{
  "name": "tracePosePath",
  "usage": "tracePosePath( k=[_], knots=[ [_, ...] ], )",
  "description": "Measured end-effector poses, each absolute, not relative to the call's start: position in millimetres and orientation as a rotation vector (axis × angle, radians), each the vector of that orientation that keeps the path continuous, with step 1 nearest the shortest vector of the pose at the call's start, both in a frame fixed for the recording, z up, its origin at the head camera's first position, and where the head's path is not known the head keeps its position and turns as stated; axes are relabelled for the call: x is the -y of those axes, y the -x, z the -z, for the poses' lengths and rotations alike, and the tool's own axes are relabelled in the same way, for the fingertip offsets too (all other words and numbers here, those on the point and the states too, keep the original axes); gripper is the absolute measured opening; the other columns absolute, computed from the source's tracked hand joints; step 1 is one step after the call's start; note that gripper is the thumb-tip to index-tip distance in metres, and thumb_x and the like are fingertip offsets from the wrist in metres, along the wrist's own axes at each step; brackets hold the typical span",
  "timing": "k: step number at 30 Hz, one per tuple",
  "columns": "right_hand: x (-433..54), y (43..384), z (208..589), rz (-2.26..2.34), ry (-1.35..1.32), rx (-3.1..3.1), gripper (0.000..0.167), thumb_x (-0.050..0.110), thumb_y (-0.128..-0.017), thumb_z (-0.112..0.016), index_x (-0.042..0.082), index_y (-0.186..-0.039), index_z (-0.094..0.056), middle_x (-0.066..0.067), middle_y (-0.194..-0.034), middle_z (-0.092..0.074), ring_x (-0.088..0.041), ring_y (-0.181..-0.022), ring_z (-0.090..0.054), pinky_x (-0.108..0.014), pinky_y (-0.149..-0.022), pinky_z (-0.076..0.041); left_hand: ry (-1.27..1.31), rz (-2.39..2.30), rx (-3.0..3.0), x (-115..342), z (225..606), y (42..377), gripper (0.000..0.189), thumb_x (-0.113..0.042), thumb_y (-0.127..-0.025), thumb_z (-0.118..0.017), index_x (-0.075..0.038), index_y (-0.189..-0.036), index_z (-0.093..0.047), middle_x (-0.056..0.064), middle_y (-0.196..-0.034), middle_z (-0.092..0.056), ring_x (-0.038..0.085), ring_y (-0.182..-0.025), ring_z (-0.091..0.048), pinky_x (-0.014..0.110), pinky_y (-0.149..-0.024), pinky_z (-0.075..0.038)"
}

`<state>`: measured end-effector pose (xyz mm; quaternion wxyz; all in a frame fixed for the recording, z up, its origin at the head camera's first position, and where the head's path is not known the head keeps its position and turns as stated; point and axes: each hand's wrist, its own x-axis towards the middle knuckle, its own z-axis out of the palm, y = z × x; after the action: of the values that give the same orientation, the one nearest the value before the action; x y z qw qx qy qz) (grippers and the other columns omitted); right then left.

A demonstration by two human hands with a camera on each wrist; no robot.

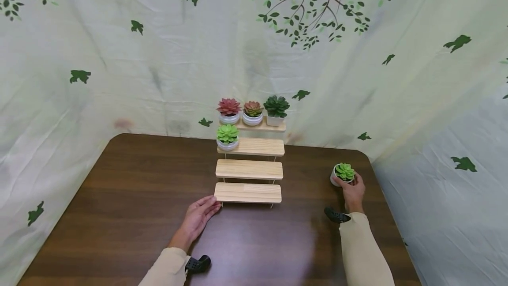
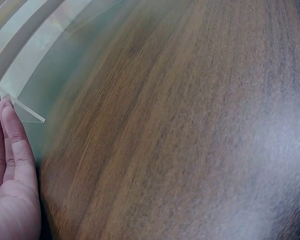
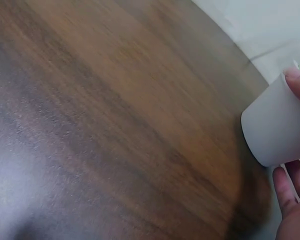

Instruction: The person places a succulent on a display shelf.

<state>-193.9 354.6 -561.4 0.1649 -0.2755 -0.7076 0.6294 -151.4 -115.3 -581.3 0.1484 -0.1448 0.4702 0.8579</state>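
On the table's right side my right hand point(image 1: 354, 192) grips a small white pot with a light green succulent point(image 1: 344, 172). In the right wrist view the white pot point(image 3: 276, 125) is tilted, with the thumb at its rim and fingers low against it. My left hand point(image 1: 196, 218) touches the front left corner of a stepped wooden shelf stand point(image 1: 248, 193), its fingers nearly straight. The left wrist view has those fingers point(image 2: 20, 145) beside a clear leg of the stand point(image 2: 32, 112). The left thumb is hidden there.
A red succulent point(image 1: 229, 110), a reddish-green succulent point(image 1: 252, 114) and a dark green succulent point(image 1: 276, 110) stand on the top tier. Another light green succulent point(image 1: 227, 137) is at the second tier's left end. A leaf-printed curtain point(image 1: 166, 56) hangs behind the brown table point(image 1: 151, 189).
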Motion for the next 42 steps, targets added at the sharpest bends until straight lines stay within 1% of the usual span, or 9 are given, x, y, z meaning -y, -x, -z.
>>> tracePosePath(
  k=[12, 14, 17, 19, 20, 23, 28, 35, 42],
  knots=[
    [-353, 180, 564, -1.787, 0.778, 2.067, 0.078, 0.003, -0.082, -0.075, -0.002, -0.145, -0.031, -0.018, -0.148, -0.037, -0.028, -0.134, -0.038, -0.041, -0.111, -0.036, 0.455, -2.463, -1.349, 113, 586, 150, 0.015, -0.001, -0.096, -0.055, -0.008, -0.09, -0.068, 0.005, -0.086, -0.07, 0.017, -0.083, -0.068, 0.028, -0.083, -0.057],
    [-351, 179, 565, -1.791, 0.771, 2.058, 0.077, 0.003, -0.081, -0.076, -0.002, -0.145, -0.032, -0.017, -0.146, -0.039, -0.027, -0.132, -0.04, -0.029, -0.107, -0.04, 0.464, -2.462, -1.343, 113, 587, 150, 0.014, -0.001, -0.096, -0.056, -0.007, -0.091, -0.067, 0.006, -0.086, -0.07, 0.017, -0.084, -0.068, 0.029, -0.084, -0.057],
    [-346, 177, 565, -1.786, 0.752, 2.046, 0.075, 0.003, -0.08, -0.077, -0.002, -0.142, -0.036, -0.016, -0.14, -0.045, -0.02, -0.123, -0.047, -0.014, -0.092, -0.044, 0.456, -2.455, -1.344, 114, 586, 150, 0.013, -0.002, -0.097, -0.055, -0.006, -0.093, -0.067, 0.005, -0.087, -0.07, 0.017, -0.085, -0.068, 0.028, -0.085, -0.056],
    [-344, 176, 565, -1.766, 0.746, 2.06, 0.074, 0.005, -0.079, -0.079, -0.001, -0.14, -0.039, -0.014, -0.136, -0.048, -0.013, -0.115, -0.049, -0.007, -0.081, -0.044, 0.43, -2.46, -1.36, 114, 585, 149, 0.011, -0.004, -0.097, -0.056, -0.006, -0.096, -0.067, 0.005, -0.088, -0.07, 0.016, -0.086, -0.068, 0.028, -0.085, -0.056],
    [-342, 175, 565, -1.762, 0.741, 2.057, 0.073, 0.005, -0.078, -0.079, -0.001, -0.14, -0.04, -0.013, -0.134, -0.049, -0.011, -0.111, -0.05, -0.007, -0.079, -0.043, 0.405, -2.465, -1.363, 114, 586, 149, 0.009, -0.005, -0.096, -0.057, -0.006, -0.096, -0.067, 0.004, -0.089, -0.07, 0.016, -0.086, -0.067, 0.028, -0.086, -0.056],
    [-338, 171, 563, -1.771, 0.724, 2.018, 0.07, 0.007, -0.078, -0.08, 0.0, -0.137, -0.044, -0.008, -0.127, -0.051, -0.008, -0.106, -0.051, -0.007, -0.078, -0.045, 0.31, -2.5, -1.375, 114, 587, 147, 0.006, -0.009, -0.093, -0.064, -0.007, -0.096, -0.068, 0.004, -0.09, -0.07, 0.015, -0.086, -0.068, 0.027, -0.084, -0.056],
    [-328, 166, 553, -1.808, 0.684, 1.944, 0.068, 0.005, -0.078, -0.08, 0.003, -0.137, -0.047, -0.003, -0.125, -0.051, -0.011, -0.109, -0.051, -0.008, -0.079, -0.047, 0.128, -2.555, -1.321, 116, 589, 146, 0.006, -0.011, -0.091, -0.068, -0.009, -0.095, -0.071, 0.003, -0.091, -0.071, 0.014, -0.086, -0.068, 0.024, -0.081, -0.057],
    [-310, 164, 536, -1.887, 0.601, 1.971, 0.073, -0.001, -0.076, -0.079, 0.003, -0.139, -0.044, -0.012, -0.132, -0.05, -0.008, -0.108, -0.053, -0.008, -0.08, -0.047, 0.377, -2.467, -1.375, 115, 585, 149, 0.009, -0.005, -0.095, -0.059, -0.008, -0.093, -0.067, 0.004, -0.087, -0.071, 0.015, -0.085, -0.068, 0.028, -0.084, -0.056],
    [-287, 165, 525, -1.913, 0.502, 1.977, 0.071, -0.005, -0.075, -0.078, -0.002, -0.135, -0.04, -0.015, -0.13, -0.052, -0.003, -0.102, -0.055, -0.009, -0.081, -0.049, 0.4, -2.453, -1.356, 117, 580, 150, 0.015, -0.002, -0.097, -0.055, -0.008, -0.092, -0.067, 0.004, -0.087, -0.07, 0.016, -0.085, -0.068, 0.027, -0.085, -0.056]
  ],
)
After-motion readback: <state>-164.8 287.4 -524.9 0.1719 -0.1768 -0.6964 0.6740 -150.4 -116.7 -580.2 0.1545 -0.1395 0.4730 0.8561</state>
